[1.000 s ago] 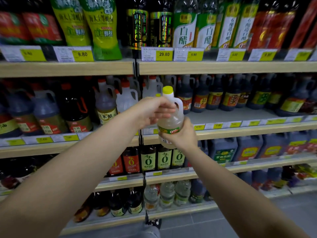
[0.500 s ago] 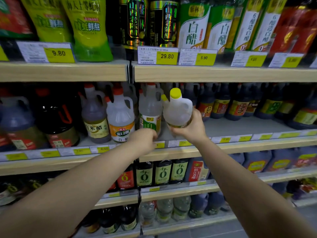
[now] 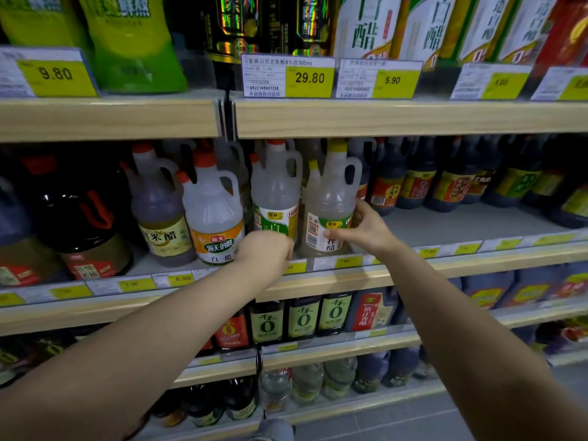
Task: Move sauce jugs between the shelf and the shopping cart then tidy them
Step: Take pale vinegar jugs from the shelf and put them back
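Observation:
A clear jug with a yellow cap (image 3: 332,198) stands upright on the middle shelf (image 3: 461,226), at its front edge. My right hand (image 3: 361,229) wraps its lower body, thumb across the green and white label. To its left stands a similar clear jug with a red cap (image 3: 276,192). My left hand (image 3: 265,253) is curled into a loose fist just in front of that jug's base, holding nothing. The shopping cart is out of view.
Left of these stand a white vinegar jug with an orange label (image 3: 213,218) and a rice vinegar jug (image 3: 159,214). Dark sauce jugs (image 3: 416,183) line the back right. The upper shelf board (image 3: 381,117) hangs close above the caps. Bottles fill the lower shelves (image 3: 302,319).
The yellow-capped jug went from held tilted in the air with both hands to standing on the shelf. My left hand let go and dropped to the shelf edge. The camera moved closer.

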Demonstrator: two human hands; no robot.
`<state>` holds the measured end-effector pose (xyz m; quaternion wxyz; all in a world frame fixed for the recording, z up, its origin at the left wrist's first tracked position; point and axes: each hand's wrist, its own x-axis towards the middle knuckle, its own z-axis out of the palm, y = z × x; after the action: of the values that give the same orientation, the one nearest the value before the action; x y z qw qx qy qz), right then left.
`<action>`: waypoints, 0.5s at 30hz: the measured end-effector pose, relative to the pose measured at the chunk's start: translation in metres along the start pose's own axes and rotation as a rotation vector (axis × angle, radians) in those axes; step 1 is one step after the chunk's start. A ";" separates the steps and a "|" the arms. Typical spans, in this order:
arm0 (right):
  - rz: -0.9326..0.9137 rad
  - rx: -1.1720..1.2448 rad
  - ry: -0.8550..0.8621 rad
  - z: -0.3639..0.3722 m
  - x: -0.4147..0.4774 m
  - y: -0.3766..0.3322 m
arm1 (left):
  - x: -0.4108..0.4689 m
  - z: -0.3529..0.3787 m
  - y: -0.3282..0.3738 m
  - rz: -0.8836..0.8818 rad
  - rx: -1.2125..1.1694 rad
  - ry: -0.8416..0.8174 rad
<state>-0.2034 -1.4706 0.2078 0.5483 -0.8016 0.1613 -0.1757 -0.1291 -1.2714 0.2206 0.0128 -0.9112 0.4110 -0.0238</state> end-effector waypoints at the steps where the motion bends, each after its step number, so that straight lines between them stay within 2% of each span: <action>1: 0.009 0.000 -0.010 -0.001 0.000 -0.001 | 0.000 0.000 0.000 -0.003 0.002 0.003; 7: 0.088 -0.032 -0.075 0.004 -0.017 -0.010 | -0.008 0.002 -0.002 0.014 -0.042 -0.002; 12: 0.077 -0.209 0.004 0.012 -0.088 -0.039 | -0.061 -0.005 0.004 -0.036 -0.158 -0.058; 15: 0.170 -0.268 -0.093 0.021 -0.142 -0.052 | -0.112 -0.011 0.008 -0.119 -0.324 -0.122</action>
<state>-0.3163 -1.3716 0.2348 0.4563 -0.8582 0.2248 -0.0683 -0.2095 -1.1931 0.2276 -0.1110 -0.9238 0.3533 0.0972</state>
